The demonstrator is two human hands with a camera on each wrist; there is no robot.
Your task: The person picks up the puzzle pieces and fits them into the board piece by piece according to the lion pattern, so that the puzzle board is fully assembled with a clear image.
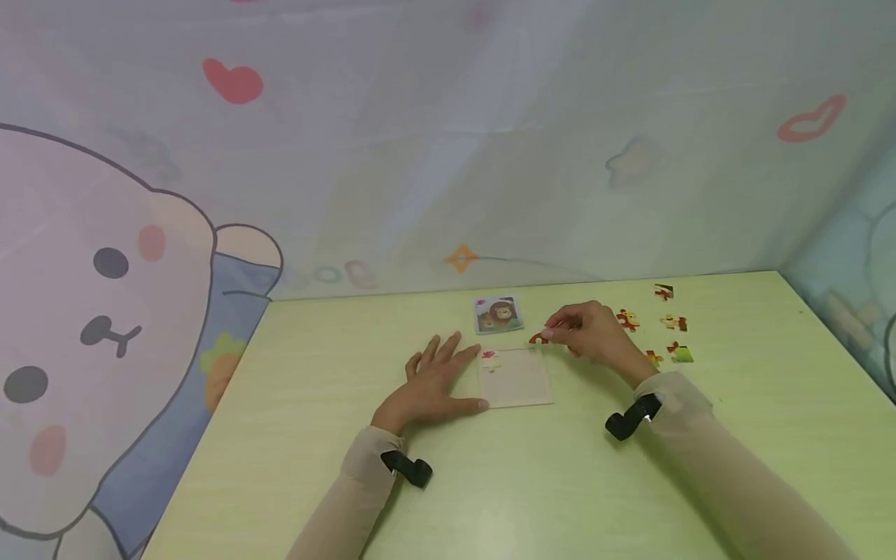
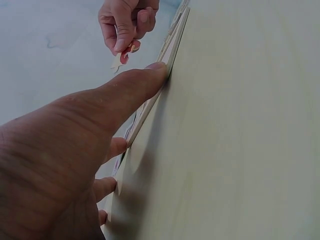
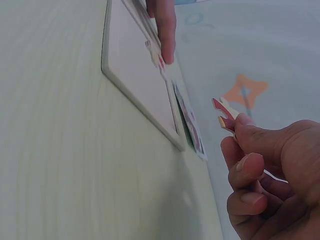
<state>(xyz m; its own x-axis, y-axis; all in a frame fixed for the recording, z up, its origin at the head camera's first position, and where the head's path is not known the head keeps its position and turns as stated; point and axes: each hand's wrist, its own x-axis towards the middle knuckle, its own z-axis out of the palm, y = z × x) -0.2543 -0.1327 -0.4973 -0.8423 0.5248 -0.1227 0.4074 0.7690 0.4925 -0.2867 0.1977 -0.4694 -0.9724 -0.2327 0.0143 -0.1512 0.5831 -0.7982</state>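
Note:
A shallow square puzzle tray lies on the table, with one puzzle piece in its upper left corner. My left hand rests at the tray's left side, fingers spread, its thumb and a fingertip touching the rim. Above the tray's upper right corner, my right hand pinches a red and cream puzzle piece between thumb and finger. In the left wrist view that piece is held up off the tray. Just behind the tray lies a picture card showing a lion.
Several loose puzzle pieces lie on the table at the right, beyond my right hand. A pale green-yellow table spreads in front. Behind it hangs a printed curtain with a large cartoon bear at the left.

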